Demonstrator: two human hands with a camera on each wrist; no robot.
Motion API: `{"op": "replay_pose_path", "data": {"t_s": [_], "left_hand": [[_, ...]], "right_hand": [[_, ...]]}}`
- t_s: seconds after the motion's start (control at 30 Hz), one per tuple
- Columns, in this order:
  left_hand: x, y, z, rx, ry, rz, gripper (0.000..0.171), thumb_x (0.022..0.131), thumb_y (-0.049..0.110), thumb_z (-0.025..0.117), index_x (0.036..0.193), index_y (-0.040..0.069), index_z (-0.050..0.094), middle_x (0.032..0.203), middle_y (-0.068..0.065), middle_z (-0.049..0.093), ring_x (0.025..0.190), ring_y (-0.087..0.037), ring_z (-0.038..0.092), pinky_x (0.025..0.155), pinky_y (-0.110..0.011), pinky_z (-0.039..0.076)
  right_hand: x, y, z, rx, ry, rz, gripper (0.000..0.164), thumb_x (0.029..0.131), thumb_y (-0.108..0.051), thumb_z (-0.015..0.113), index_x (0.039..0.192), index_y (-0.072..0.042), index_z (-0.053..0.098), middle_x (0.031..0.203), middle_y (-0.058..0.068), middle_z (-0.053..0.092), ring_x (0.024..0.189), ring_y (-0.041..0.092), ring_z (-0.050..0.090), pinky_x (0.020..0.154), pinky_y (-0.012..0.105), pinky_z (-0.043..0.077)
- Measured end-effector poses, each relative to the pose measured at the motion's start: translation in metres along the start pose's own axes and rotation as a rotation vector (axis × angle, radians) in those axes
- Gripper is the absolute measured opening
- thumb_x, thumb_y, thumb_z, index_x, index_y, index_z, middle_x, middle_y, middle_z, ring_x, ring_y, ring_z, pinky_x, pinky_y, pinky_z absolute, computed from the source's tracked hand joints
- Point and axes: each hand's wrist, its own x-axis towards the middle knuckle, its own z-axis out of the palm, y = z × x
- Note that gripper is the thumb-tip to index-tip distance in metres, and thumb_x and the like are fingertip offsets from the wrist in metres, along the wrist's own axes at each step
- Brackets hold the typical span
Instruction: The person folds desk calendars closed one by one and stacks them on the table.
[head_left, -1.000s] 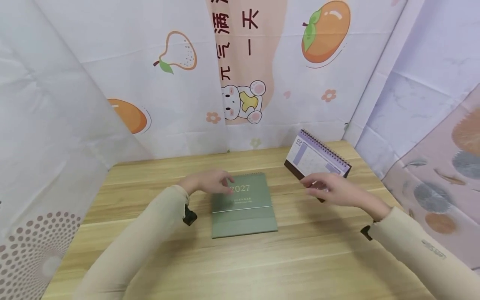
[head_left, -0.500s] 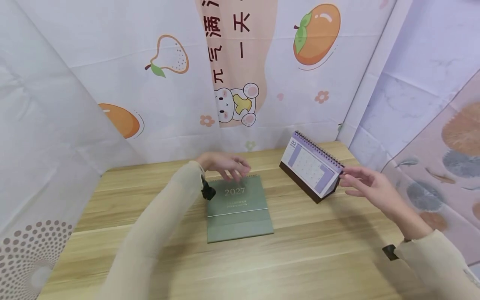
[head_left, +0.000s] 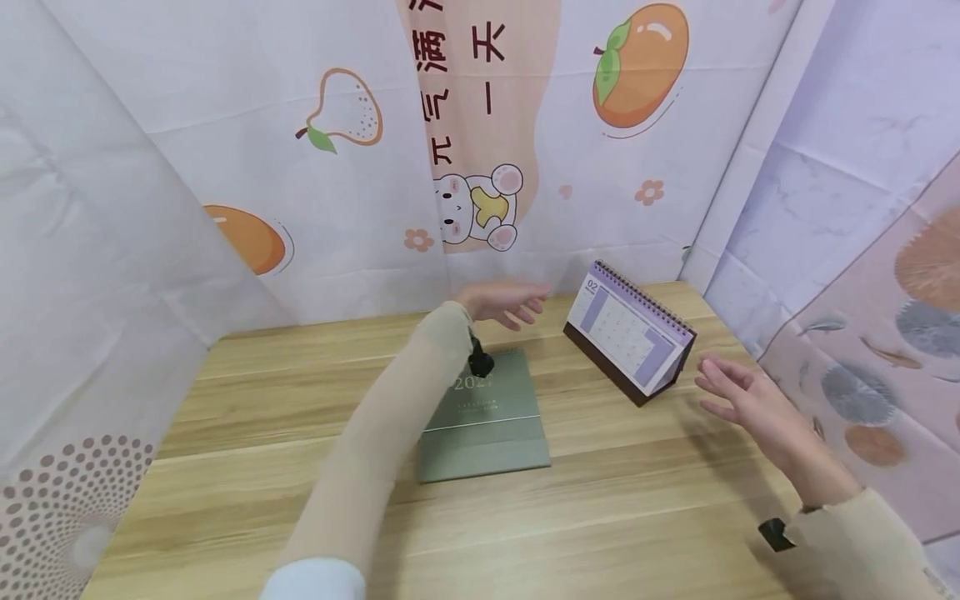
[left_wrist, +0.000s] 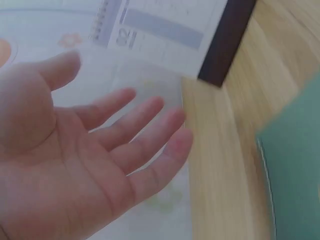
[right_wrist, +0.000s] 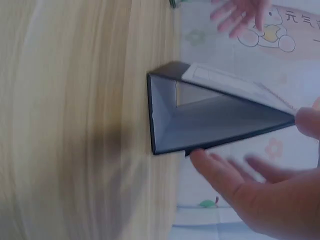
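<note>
A purple-and-white desk calendar [head_left: 628, 332] with a dark base stands upright at the back right of the wooden table [head_left: 225, 467]; its side shows as a tent shape [right_wrist: 210, 112] in the right wrist view. A green 2027 calendar [head_left: 487, 417] lies flat in the middle. My left hand [head_left: 506, 302] hovers open above the table's back edge, just left of the standing calendar [left_wrist: 165, 30], fingers spread [left_wrist: 150, 135]. My right hand [head_left: 738, 396] is open to the right of that calendar, a little apart from it, holding nothing.
Printed cloth walls [head_left: 465, 150] with fruit and a cartoon bear close in the table at the back and both sides. The green calendar's corner [left_wrist: 295, 180] shows in the left wrist view.
My left hand has left the green calendar and moved back and right toward the standing calendar. My right hand has let go of the standing calendar and drawn away to the right.
</note>
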Motion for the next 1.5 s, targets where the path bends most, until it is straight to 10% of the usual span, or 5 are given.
{"op": "replay_pose_path", "data": {"t_s": [0.17,0.4,0.87,1.23,1.5], "left_hand": [[0.017,0.016,0.024,0.005,0.065,0.035,0.074,0.107,0.059,0.029,0.163,0.012,0.02,0.162,-0.02,0.029,0.146,-0.038,0.034,0.114,-0.051,0.036],[0.035,0.029,0.052,-0.01,0.263,0.081,0.074,0.102,0.07,0.026,0.162,0.026,0.028,0.167,-0.002,0.024,0.148,-0.035,0.03,0.113,-0.057,0.035],[0.068,0.029,0.066,0.004,0.378,0.121,0.075,0.098,0.075,0.031,0.156,0.028,0.042,0.16,0.002,0.039,0.147,-0.026,0.035,0.116,-0.055,0.032],[0.071,0.028,0.071,-0.016,0.412,0.119,0.078,0.098,0.073,0.039,0.155,0.019,0.044,0.159,-0.001,0.041,0.147,-0.024,0.035,0.119,-0.045,0.029],[0.079,0.033,0.072,-0.012,0.441,0.114,0.079,0.097,0.074,0.038,0.154,0.019,0.046,0.157,-0.002,0.043,0.146,-0.024,0.037,0.118,-0.047,0.03]], "right_hand": [[-0.005,-0.001,0.009,0.197,-0.01,0.057,0.084,0.11,-0.041,0.04,0.156,0.008,-0.01,0.163,0.029,-0.011,0.149,0.049,0.001,0.106,0.025,0.043],[-0.007,-0.005,0.026,0.342,-0.083,0.146,0.089,0.109,-0.047,0.035,0.152,0.002,-0.026,0.16,0.021,-0.029,0.147,0.048,-0.014,0.117,0.059,0.006],[0.004,-0.011,0.031,0.425,-0.157,0.109,0.084,0.109,-0.049,0.031,0.156,0.004,-0.014,0.162,0.026,-0.019,0.149,0.047,-0.011,0.118,0.06,0.005],[0.006,-0.011,0.032,0.525,-0.214,0.028,0.049,0.11,-0.04,0.036,0.156,-0.024,0.038,0.166,0.003,0.017,0.144,0.018,0.036,0.1,0.027,0.049],[0.007,-0.018,0.031,0.488,-0.198,0.077,0.062,0.109,-0.046,0.035,0.163,-0.021,0.014,0.168,0.014,-0.01,0.151,0.044,-0.007,0.108,0.033,0.043]]}}
